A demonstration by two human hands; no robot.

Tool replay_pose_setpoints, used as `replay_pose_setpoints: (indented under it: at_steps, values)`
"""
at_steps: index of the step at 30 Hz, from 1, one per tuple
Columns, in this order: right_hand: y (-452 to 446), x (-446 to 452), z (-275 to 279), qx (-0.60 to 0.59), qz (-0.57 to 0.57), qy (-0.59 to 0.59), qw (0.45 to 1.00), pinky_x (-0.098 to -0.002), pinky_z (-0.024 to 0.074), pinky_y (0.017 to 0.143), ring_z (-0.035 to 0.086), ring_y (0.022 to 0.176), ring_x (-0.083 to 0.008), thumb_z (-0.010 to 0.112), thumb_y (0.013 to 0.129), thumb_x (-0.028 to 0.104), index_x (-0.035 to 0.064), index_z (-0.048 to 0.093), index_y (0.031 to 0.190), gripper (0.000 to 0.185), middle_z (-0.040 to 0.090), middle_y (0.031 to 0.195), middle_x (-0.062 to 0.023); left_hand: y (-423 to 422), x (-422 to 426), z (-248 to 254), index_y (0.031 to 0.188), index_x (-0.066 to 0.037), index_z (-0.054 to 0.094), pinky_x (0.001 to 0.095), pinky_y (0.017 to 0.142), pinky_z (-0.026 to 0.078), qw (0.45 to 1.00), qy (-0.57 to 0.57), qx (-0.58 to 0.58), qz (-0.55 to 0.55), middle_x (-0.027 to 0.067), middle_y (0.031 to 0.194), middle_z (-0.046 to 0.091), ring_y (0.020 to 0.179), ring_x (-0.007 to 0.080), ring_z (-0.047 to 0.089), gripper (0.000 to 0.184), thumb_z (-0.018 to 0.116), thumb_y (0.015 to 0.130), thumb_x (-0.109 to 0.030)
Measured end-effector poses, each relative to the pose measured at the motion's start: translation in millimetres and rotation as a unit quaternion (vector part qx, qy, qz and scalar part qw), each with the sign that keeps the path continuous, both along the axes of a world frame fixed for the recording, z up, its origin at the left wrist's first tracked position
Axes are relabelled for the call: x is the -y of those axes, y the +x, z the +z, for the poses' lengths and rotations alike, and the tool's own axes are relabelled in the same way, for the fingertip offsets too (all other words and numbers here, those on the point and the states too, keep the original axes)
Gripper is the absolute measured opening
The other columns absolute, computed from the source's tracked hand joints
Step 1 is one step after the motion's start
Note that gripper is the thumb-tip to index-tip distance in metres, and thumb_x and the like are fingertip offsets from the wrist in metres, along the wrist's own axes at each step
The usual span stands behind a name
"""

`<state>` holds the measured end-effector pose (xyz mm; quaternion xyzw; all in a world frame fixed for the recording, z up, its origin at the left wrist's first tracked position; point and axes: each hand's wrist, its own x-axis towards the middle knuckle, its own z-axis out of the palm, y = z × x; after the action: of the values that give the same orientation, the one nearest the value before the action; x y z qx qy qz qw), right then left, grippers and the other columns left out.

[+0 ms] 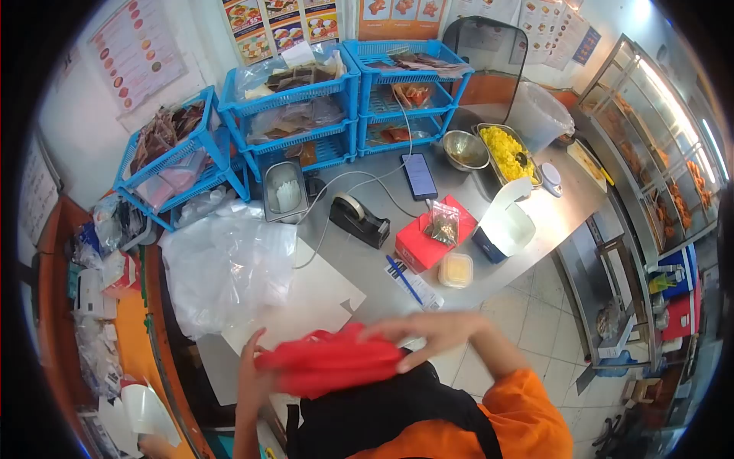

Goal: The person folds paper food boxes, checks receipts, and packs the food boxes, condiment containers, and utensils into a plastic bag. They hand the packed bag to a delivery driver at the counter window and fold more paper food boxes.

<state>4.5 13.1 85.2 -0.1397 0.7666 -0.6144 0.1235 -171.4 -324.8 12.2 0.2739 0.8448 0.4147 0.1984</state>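
Note:
A bright red, blurred bundle (332, 361) is held in front of the black apron, between my two hands. My left hand (254, 361) grips its left end, with the thumb raised along the edge. Over its right end lies my right hand (428, 335), fingers bent and smeared by motion, so its grip is unclear. Just beyond are clear plastic bags (229, 260) and a white sheet (329, 283). A blue pen (404, 280) rests on a printed slip near my right hand, beside a small lidded tub (456, 271).
Behind stand blue racks (355, 99) with packets, a tape dispenser (359, 220), a phone (419, 177), a red box (417, 245) with a sachet, an open white box (508, 229), a steel bowl (466, 150) and a tray of yellow food (506, 153). A glass display case (657, 145) stands right.

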Motion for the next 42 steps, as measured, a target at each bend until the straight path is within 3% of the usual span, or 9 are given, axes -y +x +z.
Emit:
replay_pose_setpoints:
  at_steps: [5,11,17,22,23,25,31,35,42]
  values:
    - [-33.0,-144.0,-17.6,0.024,-0.154,0.581,0.799,-0.0440,0.0411,0.100,0.041,0.127,-0.0382,0.080,0.061,0.015,0.0241,0.054,0.129,0.073,0.039,0.141,-0.0168,11.0,2.6,-40.0,0.132,-0.010,0.051,0.0412,0.081,0.051,0.972,-0.172,-0.140,0.081,0.0160,0.127,0.052,0.096,0.0346,0.062,0.067,0.070,0.068,0.000]
    - [-58.5,-237.6,-38.2,-0.057,-0.128,0.344,0.928,-0.0428,0.0485,0.082,0.056,0.098,-0.0337,0.070,0.061,0.005,0.0085,0.063,0.102,0.043,0.058,0.108,-0.0159,43.6,-22.0,-12.5,0.109,-0.006,0.060,0.0442,0.091,0.046,0.992,-0.071,-0.096,0.044,0.0166,0.143,0.041,0.110,0.0384,0.057,0.040,0.067,0.070,0.000]
    - [-74.8,-200.2,-41.3,-0.248,-0.420,0.493,0.721,-0.0408,0.0484,0.081,0.058,0.097,-0.0332,0.075,0.062,0.008,0.0085,0.061,0.103,0.044,0.059,0.102,-0.0143,17.4,11.4,-44.1,0.116,-0.003,0.057,0.0429,0.110,0.031,0.987,-0.010,-0.022,0.161,0.0173,0.149,0.034,0.130,0.0364,0.044,0.039,0.065,0.079,-0.004]
    - [-30.1,-80.2,-66.8,-0.118,-0.334,0.495,0.793,-0.0529,0.0318,0.101,0.043,0.123,-0.0315,0.078,0.067,0.022,0.0144,0.056,0.108,0.047,0.049,0.125,-0.0091,59.7,-96.9,11.5,0.122,-0.005,0.051,0.0476,0.104,0.037,0.844,0.134,-0.378,0.355,0.0172,0.137,0.042,0.117,0.0367,0.049,0.048,0.072,0.081,-0.019]
    - [-28.3,-87.6,-92.2,-0.121,-0.353,0.502,0.780,-0.0562,0.0279,0.102,0.041,0.125,-0.0320,0.078,0.068,0.022,0.0154,0.056,0.110,0.047,0.049,0.126,-0.0085,57.2,-128.2,31.5,0.113,-0.004,0.056,0.0442,0.092,0.045,0.901,0.127,-0.392,0.134,0.0137,0.115,0.055,0.105,0.0341,0.055,0.036,0.071,0.081,-0.011]
    - [-25.1,-97.5,-104.1,-0.127,-0.364,0.513,0.767,-0.0596,0.0239,0.103,0.039,0.127,-0.0325,0.077,0.069,0.022,0.0164,0.055,0.111,0.047,0.048,0.127,-0.0080,63.5,-216.8,9.2,0.106,-0.002,0.057,0.0399,0.085,0.048,0.978,0.195,0.073,0.022,0.0140,0.098,0.057,0.101,0.0318,0.059,0.025,0.066,0.083,-0.005]
    - [-28.6,-107.7,-93.0,-0.098,-0.385,0.602,0.692,-0.0598,0.0279,0.103,0.041,0.126,-0.0355,0.074,0.072,0.014,0.0120,0.053,0.114,0.047,0.048,0.127,-0.0136,55.8,-293.4,-105.3,0.107,-0.008,0.059,0.0396,0.089,0.045,0.980,-0.054,-0.180,-0.057,0.0126,0.104,0.055,0.105,0.0309,0.053,0.033,0.072,0.077,-0.013]
    - [-91.4,-77.8,-107.2,-0.198,-0.455,0.307,0.812,-0.0413,0.0452,0.094,0.052,0.110,-0.0396,0.075,0.072,0.011,-0.0015,0.051,0.110,0.046,0.051,0.116,-0.0224,31.1,-272.0,-138.5,0.108,-0.005,0.057,0.0387,0.083,0.048,0.971,0.002,-0.228,-0.066,0.0076,0.101,0.059,0.096,0.0276,0.059,0.033,0.071,0.078,-0.010]
    - [-126.2,-73.2,-156.7,-0.037,-0.471,0.241,0.848,-0.0413,0.0486,0.074,0.059,0.084,-0.0329,0.080,0.072,0.024,-0.0013,0.062,0.092,0.037,0.056,0.090,-0.0159,-5.9,-210.6,-107.3,0.119,-0.002,0.054,0.0286,0.065,0.057,0.892,0.298,0.300,0.161,0.0098,0.100,0.068,0.083,0.0177,0.068,0.038,0.059,0.082,0.004]
